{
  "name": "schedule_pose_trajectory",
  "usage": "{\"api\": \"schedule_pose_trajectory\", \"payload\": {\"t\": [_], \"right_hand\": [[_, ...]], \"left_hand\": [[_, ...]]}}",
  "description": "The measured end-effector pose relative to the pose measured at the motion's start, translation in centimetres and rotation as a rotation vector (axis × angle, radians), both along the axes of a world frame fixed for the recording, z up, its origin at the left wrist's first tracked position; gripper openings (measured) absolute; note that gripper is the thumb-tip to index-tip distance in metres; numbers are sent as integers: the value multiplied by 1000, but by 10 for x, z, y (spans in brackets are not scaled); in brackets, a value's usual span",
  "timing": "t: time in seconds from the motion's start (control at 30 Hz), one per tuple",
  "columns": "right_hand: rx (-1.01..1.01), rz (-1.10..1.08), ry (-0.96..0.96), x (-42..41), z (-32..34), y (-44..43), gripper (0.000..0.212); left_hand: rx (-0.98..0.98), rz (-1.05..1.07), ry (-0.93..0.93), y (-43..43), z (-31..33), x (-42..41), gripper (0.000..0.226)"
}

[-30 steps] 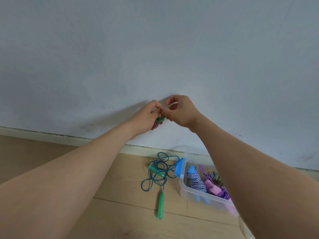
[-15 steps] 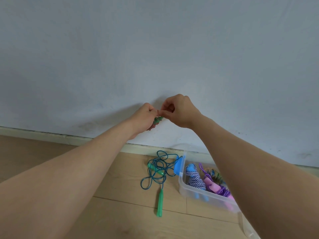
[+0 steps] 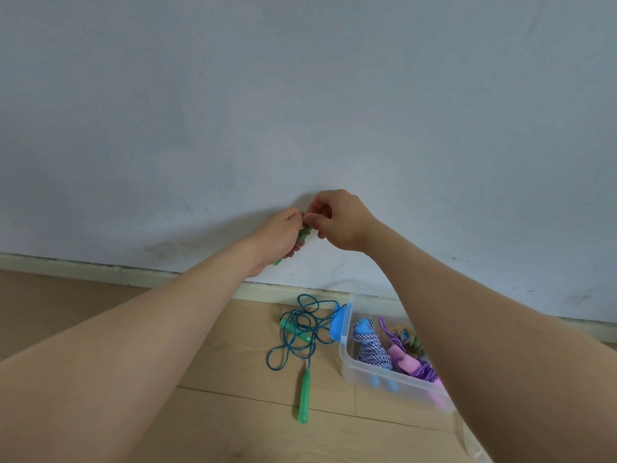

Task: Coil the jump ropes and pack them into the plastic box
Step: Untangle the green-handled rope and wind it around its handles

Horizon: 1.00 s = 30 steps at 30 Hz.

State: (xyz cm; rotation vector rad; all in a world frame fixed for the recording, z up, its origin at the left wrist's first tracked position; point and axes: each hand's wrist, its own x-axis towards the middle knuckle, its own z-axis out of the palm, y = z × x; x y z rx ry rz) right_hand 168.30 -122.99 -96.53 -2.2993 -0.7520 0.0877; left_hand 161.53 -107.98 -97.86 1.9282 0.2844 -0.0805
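Left hand (image 3: 278,233), right hand (image 3: 340,222), rope (image 3: 304,234) pinched between

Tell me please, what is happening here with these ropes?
A person holds a small coiled rope bundle up in front of the wall. The left hand grips it and the right hand pinches its top. Below, a blue rope with green handles lies loose on the floor beside the plastic box. The box already contains a striped rope and a purple rope.
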Motion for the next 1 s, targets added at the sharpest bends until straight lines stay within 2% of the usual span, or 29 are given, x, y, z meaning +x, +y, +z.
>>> {"api": "schedule_pose_trajectory", "payload": {"t": [0.17, 0.23, 0.33, 0.43, 0.53, 0.63, 0.8, 1.0], "right_hand": [[-71, 112, -222, -6, 3, 5, 5], [-93, 135, -294, -6, 1, 7, 9], [-69, 61, -297, -3, -2, 4, 2], [-68, -51, -247, 0, -1, -2, 14], [-183, -128, -251, -2, -3, -8, 19], [-276, -117, -274, -5, -2, -10, 15], [-316, -69, -122, -1, 13, -27, 7], [-329, -95, 213, -3, 18, -63, 13]], "left_hand": [[-110, 127, 34, -6, 2, 4, 37], [-171, 142, 57, -5, 1, 4, 37], [-97, 44, -63, -2, 1, 3, 27], [-92, -81, -194, -7, 3, -2, 31], [11, -100, -181, -12, 1, -1, 32], [93, -105, -156, -14, 1, -4, 23], [348, -177, -136, -19, -5, -16, 13], [365, -279, -42, -53, -17, -18, 23]]}}
